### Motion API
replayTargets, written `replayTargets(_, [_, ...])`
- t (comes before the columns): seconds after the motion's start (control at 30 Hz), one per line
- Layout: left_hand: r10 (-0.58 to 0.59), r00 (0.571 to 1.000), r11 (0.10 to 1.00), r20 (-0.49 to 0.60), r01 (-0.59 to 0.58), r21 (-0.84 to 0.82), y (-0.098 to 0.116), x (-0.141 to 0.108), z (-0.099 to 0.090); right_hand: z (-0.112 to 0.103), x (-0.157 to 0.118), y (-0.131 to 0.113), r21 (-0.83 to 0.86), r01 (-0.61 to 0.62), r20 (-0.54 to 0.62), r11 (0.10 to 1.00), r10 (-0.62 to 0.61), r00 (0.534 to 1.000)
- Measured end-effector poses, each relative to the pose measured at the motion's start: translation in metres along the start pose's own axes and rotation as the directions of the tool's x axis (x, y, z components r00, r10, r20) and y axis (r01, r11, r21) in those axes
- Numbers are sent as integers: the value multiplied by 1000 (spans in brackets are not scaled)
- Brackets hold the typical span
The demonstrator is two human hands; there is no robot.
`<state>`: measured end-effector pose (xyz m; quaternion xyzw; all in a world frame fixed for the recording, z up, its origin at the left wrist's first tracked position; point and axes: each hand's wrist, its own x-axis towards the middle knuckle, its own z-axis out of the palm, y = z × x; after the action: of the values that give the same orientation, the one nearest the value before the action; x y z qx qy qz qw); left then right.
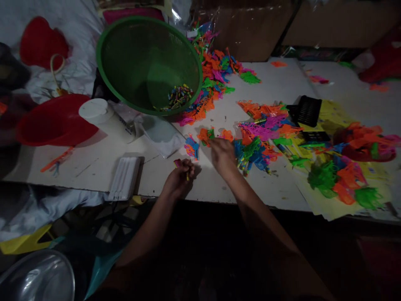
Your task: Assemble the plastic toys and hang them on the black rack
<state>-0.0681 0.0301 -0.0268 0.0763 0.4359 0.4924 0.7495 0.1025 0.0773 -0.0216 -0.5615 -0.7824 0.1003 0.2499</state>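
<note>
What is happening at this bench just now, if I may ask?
The person's left hand holds a few small pieces, while the right hand is down at some orange plastic pieces on the table. A green basin stands beyond, with small multicoloured pieces inside.

No text, brand or number is readable. Dark lettering on the white bottle (108, 119), at 10 o'clock from the view's centre, is too blurred to read. Faint pale marks inside the green basin (133, 58), at its 1 o'clock, are also illegible. That makes 2 unreadable markings.
</note>
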Motion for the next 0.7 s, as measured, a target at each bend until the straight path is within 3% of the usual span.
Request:
replayTargets(0.1, [-43,996,999,82,45,-21,2,-6,1,36,35,-17,53,91,158,994,-99,982])
replayTargets(0.2, [-49,996,998,75,46,48,2,-11,-1,46,60,-23,96,49,296,994,-76,952])
replayTargets(0.27, [-17,999,996,40,13,91,2,-12,-4,38,63,-22,173,-13,266,985,-34,963])
replayTargets(0.33, [17,1000,994,4,-17,111,1,-11,-6,24,55,-18,325,-99,130,940,59,990])
replayTargets(0.37, [17,1000,993,-2,-16,121,-1,-10,-6,17,47,-17,435,-152,52,888,144,988])
replayTargets(0.43, [-4,1000,989,11,2,145,-6,-8,-3,7,27,-16,686,-243,-38,685,368,929])
replayTargets(0.5, [4,999,988,51,-12,157,-13,-8,4,3,4,-18,879,-263,4,397,546,838])
replayTargets(0.57, [46,993,987,107,-62,149,-21,-11,14,4,-16,-23,956,-239,84,171,619,781])
replayTargets(0.63, [75,982,984,174,-101,149,-28,-14,22,7,-31,-28,971,-218,103,99,652,751])
replayTargets(0.7, [94,973,977,209,-131,170,-32,-17,27,9,-40,-31,968,-209,65,138,669,741])
